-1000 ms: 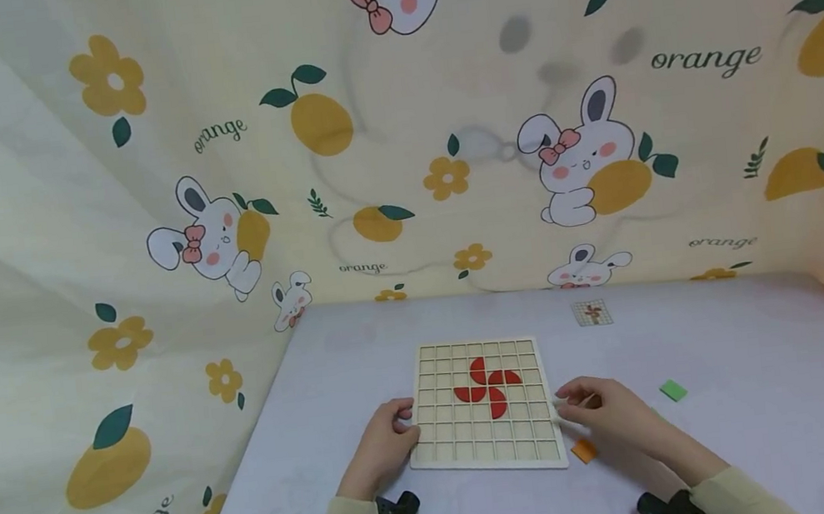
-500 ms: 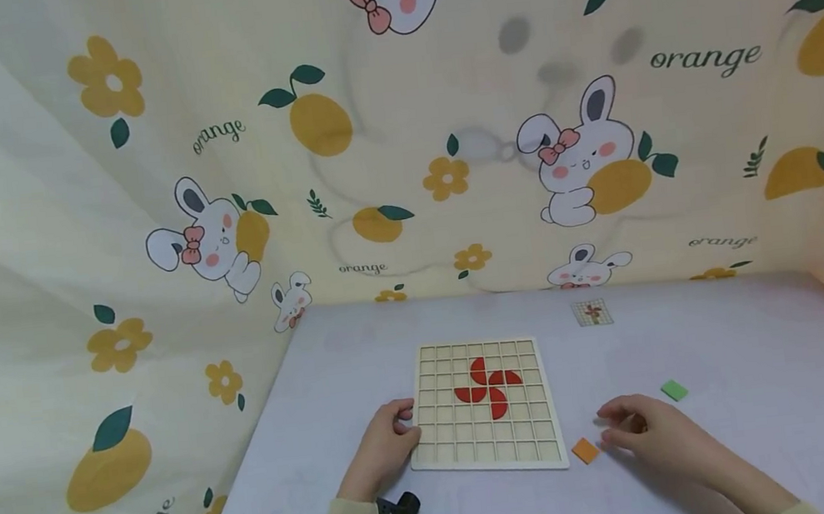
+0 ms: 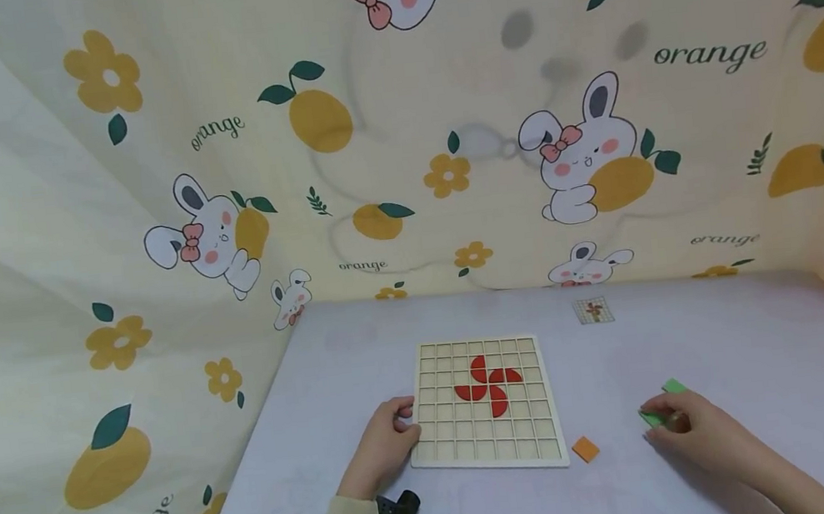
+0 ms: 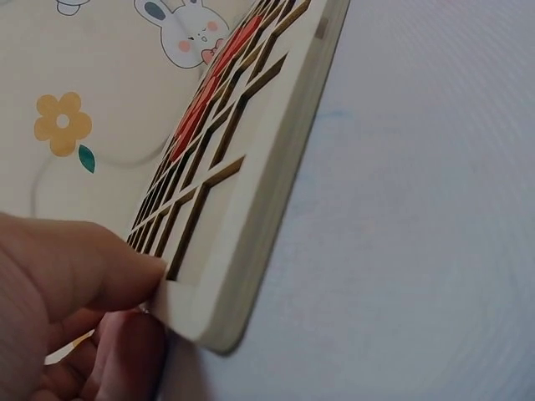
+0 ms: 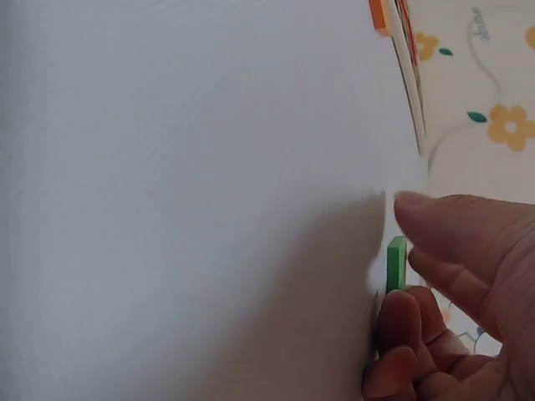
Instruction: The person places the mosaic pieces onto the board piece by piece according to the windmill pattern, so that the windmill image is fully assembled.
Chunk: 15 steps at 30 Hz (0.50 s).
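A wooden grid board (image 3: 488, 442) with red quarter-circle pieces (image 3: 498, 400) in a pinwheel pattern lies on the table. My left hand (image 3: 381, 449) holds the board's left edge, and in the left wrist view its thumb (image 4: 125, 271) presses on the rim. My right hand (image 3: 701, 427) is low over the table, right of the board. Its thumb and fingers are around a green tile (image 5: 396, 263); in the right wrist view a gap shows between thumb and tile. Just beyond the fingers lies another green tile (image 3: 673, 385), partly covered by the hand.
An orange tile (image 3: 585, 449) lies just off the board's lower right corner. Farther back is a small pattern card (image 3: 594, 311). A printed cloth (image 3: 387, 167) with rabbits and oranges hangs behind the white table (image 3: 752, 338).
My right hand has moved from the board's right edge out to the right, beside the green tiles. A second green tile now shows at its fingertips. The left hand stays on the board.
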### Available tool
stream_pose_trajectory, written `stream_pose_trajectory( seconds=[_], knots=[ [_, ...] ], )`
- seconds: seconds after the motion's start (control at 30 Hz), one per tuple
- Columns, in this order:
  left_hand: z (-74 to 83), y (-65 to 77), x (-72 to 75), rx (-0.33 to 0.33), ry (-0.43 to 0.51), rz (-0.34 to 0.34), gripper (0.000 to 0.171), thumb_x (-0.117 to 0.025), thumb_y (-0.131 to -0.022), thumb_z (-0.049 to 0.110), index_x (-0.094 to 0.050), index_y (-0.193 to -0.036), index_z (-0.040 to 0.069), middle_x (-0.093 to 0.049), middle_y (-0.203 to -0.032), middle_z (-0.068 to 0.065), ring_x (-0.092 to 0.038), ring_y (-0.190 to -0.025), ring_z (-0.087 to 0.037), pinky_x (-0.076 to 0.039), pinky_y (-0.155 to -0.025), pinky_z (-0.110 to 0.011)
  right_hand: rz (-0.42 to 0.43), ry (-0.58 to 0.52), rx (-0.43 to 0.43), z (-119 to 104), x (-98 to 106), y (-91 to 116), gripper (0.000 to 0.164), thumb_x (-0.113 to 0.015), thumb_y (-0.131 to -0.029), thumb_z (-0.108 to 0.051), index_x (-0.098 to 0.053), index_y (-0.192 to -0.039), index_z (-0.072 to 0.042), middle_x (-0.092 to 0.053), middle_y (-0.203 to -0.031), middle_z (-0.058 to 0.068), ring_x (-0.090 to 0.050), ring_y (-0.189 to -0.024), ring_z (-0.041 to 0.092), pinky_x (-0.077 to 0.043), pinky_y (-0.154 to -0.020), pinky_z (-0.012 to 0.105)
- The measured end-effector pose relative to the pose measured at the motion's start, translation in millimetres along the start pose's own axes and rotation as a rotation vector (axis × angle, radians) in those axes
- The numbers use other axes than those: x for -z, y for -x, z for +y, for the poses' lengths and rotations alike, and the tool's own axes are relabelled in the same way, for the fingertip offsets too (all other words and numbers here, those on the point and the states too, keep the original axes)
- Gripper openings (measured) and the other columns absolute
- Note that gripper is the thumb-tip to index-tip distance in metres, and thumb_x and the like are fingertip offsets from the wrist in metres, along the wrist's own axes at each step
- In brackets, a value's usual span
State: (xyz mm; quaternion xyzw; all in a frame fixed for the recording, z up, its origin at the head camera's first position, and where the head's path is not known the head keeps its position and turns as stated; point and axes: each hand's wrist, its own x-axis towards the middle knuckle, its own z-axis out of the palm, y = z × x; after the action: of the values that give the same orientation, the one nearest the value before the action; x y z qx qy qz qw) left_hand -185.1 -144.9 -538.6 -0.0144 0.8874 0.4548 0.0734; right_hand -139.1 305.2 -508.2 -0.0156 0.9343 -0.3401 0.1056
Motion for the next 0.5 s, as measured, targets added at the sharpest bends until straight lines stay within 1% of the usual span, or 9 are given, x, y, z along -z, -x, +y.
stream_pose_trajectory(
  seconds=[0.07, 0.13, 0.3, 0.4, 0.5],
  knots=[
    [0.2, 0.4, 0.2, 0.007, -0.002, -0.003, 0.045, -0.066, -0.087, 0.012, -0.055, -0.131, 0.009, -0.053, -0.109, 0.001, -0.051, -0.089, -0.015, -0.046, -0.070, -0.031, 0.000, 0.009, 0.007, 1.7, 0.0, -0.7, 0.038, -0.073, -0.085, -0.024, -0.064, -0.117, -0.004, -0.061, -0.102, 0.002, -0.052, -0.084, 0.017, -0.045, -0.067, 0.032],
    [0.3, 0.3, 0.2, 0.010, 0.001, -0.004, 0.046, -0.066, -0.087, 0.012, -0.055, -0.131, 0.009, -0.053, -0.109, 0.000, -0.051, -0.089, -0.015, -0.046, -0.071, -0.032, 0.012, 0.030, 0.017, 2.9, -0.4, -1.2, 0.036, -0.071, -0.087, -0.022, -0.063, -0.117, -0.003, -0.060, -0.099, 0.002, -0.054, -0.084, 0.017, -0.046, -0.068, 0.032],
    [-0.7, -0.8, -0.5, 0.003, -0.001, 0.004, 0.045, -0.066, -0.088, 0.011, -0.055, -0.131, 0.009, -0.054, -0.109, 0.000, -0.052, -0.089, -0.015, -0.046, -0.072, -0.032, 0.048, 0.071, 0.029, 3.9, -2.2, -3.8, 0.032, -0.067, -0.091, -0.020, -0.059, -0.116, -0.002, -0.052, -0.086, 0.002, -0.049, -0.079, 0.017, -0.041, -0.063, 0.028],
    [-1.5, -1.2, -0.5, -0.007, -0.003, 0.005, 0.045, -0.066, -0.088, 0.012, -0.055, -0.131, 0.009, -0.053, -0.109, 0.000, -0.052, -0.089, -0.015, -0.046, -0.072, -0.032, 0.053, 0.082, 0.024, 4.0, -2.9, -5.6, 0.031, -0.066, -0.091, -0.019, -0.059, -0.115, -0.001, -0.050, -0.083, 0.002, -0.047, -0.076, 0.017, -0.039, -0.061, 0.028],
    [-1.5, -1.1, 0.0, -0.012, -0.001, 0.004, 0.044, -0.065, -0.088, 0.012, -0.055, -0.131, 0.009, -0.053, -0.109, 0.000, -0.052, -0.090, -0.015, -0.047, -0.072, -0.032, 0.060, 0.085, 0.012, 3.8, -2.7, -7.4, 0.033, -0.066, -0.091, -0.021, -0.058, -0.114, 0.000, -0.050, -0.082, 0.002, -0.047, -0.075, 0.017, -0.039, -0.061, 0.029]
  ],
)
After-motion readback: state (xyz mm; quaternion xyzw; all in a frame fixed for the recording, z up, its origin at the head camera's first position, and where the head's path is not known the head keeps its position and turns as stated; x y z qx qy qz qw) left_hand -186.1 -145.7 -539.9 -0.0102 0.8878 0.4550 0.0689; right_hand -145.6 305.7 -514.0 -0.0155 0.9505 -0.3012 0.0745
